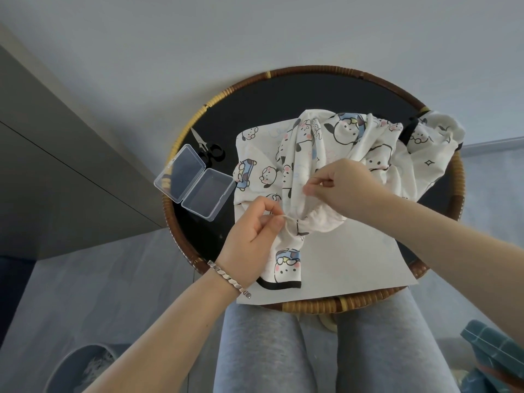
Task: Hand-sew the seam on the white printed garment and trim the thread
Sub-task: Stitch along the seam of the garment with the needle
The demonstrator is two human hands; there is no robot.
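1. Legs (255, 350) are seen below tray (312, 70) rim.
2. Soft, limp garment (320, 148) is heaped on tray; best pinched beside seam.
3. Fabric fold is pinched by left hand (252, 231), needle (313, 177) by right hand (343, 182).

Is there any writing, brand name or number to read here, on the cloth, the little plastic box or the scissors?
No text can be read anywhere.
white printed garment: cartoon faces, plus a few faint scribbles near its top fold that may be letters, too blurred to read.
clear plastic box: no label shows.
scissors: no marking can be made out.
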